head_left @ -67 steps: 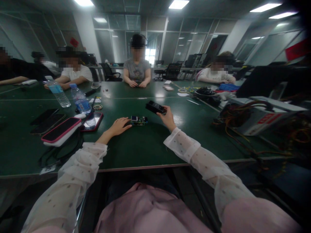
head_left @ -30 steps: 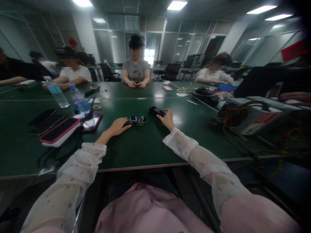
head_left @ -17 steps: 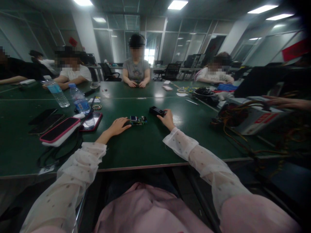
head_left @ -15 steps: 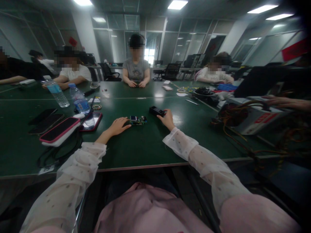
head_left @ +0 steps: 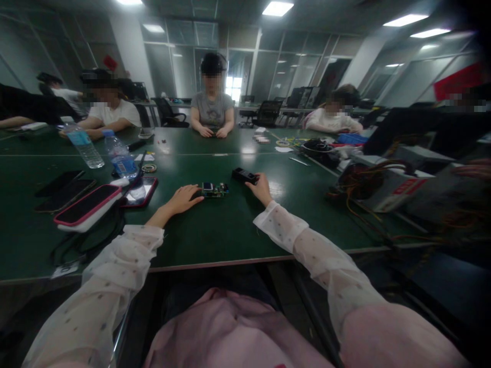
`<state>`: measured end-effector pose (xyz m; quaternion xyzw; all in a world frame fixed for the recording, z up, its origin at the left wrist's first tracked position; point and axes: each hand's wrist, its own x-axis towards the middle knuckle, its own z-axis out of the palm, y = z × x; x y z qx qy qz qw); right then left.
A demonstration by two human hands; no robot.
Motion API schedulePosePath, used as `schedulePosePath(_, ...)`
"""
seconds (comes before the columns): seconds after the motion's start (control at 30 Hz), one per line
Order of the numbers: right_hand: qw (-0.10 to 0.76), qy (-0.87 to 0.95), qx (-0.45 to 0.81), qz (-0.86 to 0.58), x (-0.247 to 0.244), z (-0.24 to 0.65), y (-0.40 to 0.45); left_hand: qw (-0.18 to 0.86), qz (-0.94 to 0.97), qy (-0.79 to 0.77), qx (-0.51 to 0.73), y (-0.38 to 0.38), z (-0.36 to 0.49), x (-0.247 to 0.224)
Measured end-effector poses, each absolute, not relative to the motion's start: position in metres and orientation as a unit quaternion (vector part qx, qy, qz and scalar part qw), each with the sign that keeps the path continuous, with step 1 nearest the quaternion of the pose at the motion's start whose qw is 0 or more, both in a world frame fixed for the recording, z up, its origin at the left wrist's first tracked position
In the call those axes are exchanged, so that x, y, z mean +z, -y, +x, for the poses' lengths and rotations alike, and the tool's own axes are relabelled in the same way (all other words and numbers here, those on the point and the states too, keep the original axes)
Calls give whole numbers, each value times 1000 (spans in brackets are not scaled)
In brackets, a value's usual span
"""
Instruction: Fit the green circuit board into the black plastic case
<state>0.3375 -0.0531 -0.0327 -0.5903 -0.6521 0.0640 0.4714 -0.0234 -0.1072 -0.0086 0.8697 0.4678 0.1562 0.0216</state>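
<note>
Left hand point(head_left: 183, 199) is resting on the green table point(head_left: 215, 235), fingertips sitting at the left end of the circuit board point(head_left: 215, 190); cannot tell whether it is gripping. Board is lying between the hands. Right hand point(head_left: 261, 189) is grasping the black case point(head_left: 241, 175), just right of the board.

Green circuit board point(head_left: 217, 191) lying flat, black oblong case point(head_left: 243, 175) just beside

Looks forward and down from the person's head, in a wide view: from the pink garment point(head_left: 230, 327) close below, past left hand point(head_left: 182, 198) and right hand point(head_left: 259, 189), over the green worktop point(head_left: 230, 230) to distant ceiling lights point(head_left: 278, 8).
</note>
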Motion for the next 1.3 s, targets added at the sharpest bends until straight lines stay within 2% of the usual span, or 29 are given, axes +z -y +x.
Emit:
schedulePosePath(0.33,522,591,92,-608,-28,338,52,30,868,-472,150,113,-23,-4)
schedulePosePath(0.53,574,631,184,-487,-8,315,65,31,868,-473,149,115,-23,-2)
schedulePosePath(0.8,494,740,308,-336,10,274,96,25,867,-476,147,110,-22,-6)
schedulePosePath(1.3,434,785,280,-343,-1,273,93,32,867,-475,146,112,-22,-3)
